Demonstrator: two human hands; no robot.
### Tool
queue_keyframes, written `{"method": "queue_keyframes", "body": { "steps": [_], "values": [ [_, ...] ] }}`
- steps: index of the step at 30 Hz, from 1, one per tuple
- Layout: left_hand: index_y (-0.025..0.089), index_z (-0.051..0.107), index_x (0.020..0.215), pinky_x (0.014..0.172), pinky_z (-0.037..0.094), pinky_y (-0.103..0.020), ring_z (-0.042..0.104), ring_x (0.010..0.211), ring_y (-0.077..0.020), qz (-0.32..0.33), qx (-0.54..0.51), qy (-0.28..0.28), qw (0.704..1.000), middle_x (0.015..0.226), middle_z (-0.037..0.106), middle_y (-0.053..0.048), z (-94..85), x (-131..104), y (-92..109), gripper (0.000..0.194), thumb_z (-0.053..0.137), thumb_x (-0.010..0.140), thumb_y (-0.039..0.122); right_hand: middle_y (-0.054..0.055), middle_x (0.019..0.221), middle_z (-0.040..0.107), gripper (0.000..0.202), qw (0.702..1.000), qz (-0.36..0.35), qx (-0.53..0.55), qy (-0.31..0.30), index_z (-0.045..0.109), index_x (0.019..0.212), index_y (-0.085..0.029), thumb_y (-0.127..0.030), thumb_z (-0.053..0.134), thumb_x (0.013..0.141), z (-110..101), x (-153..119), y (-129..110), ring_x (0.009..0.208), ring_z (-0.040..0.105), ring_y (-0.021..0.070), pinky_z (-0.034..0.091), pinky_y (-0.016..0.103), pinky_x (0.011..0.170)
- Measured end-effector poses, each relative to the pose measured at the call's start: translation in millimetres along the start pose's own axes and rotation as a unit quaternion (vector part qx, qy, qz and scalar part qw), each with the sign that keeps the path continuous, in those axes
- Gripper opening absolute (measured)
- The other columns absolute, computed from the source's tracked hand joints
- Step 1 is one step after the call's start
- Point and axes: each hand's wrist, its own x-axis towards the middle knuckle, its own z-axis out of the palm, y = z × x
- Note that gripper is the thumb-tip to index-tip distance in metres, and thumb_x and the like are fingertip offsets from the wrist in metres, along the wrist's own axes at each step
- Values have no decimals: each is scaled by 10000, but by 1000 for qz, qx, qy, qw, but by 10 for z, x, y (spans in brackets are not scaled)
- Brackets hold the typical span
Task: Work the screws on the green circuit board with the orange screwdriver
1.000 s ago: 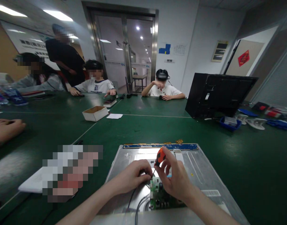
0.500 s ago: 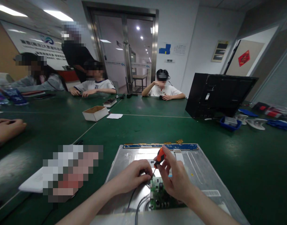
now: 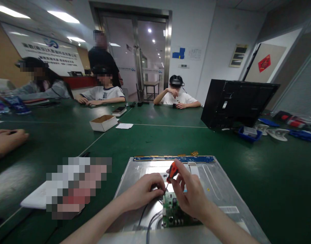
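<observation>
My right hand [image 3: 189,189] holds a small orange-and-black screwdriver [image 3: 173,170] between the fingers. Its thin shaft slants down to the upper left corner of a green circuit board [image 3: 174,213]. Beside that corner my left hand [image 3: 150,188] is closed, with thumb and fingertips together; what they pinch, if anything, is hidden. Under both hands lies a silver metal panel [image 3: 221,189], and a narrow blue circuit strip [image 3: 155,158] runs along its far edge. Dark cables [image 3: 150,223] curve away from the board's left side.
A black monitor [image 3: 236,101] stands at the right, near a blue tray [image 3: 249,134]. An open white box [image 3: 103,123] sits further off on the green table [image 3: 155,139]. At the left is another person's hand [image 3: 12,139]. Several people are around the far side.
The screwdriver handle has turned slightly in my right hand, while my left hand stays put. In the background, a standing person in black has moved to the right.
</observation>
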Motion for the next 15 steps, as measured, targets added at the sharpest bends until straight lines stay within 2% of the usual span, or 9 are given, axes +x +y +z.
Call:
{"method": "queue_keyframes", "body": {
  "steps": [3,9,15],
  "values": [
    [182,644,820,738,423,-275,568,802,-182,-5,3,4,1000,849,634,-12,-9,6,12,53,592,820,172,87,931,738,605,1000,-1,-1,0,217,1569,-216,-150,402,997,-4,-5,-1,533,627,158,517,279,459],
    [182,649,821,744,434,-270,572,805,-180,-10,5,-2,1000,851,638,-12,-15,1,32,59,593,814,164,21,859,696,564,999,7,14,28,276,1526,-264,-194,481,1005,24,27,7,514,578,119,501,221,442],
    [182,650,881,766,453,-281,574,839,-190,-14,21,-6,1000,878,656,-20,-3,-6,19,95,567,836,169,34,885,696,591,1000,5,17,12,264,1544,-247,-203,488,999,14,30,-4,528,599,125,516,233,450]
  ]
}}
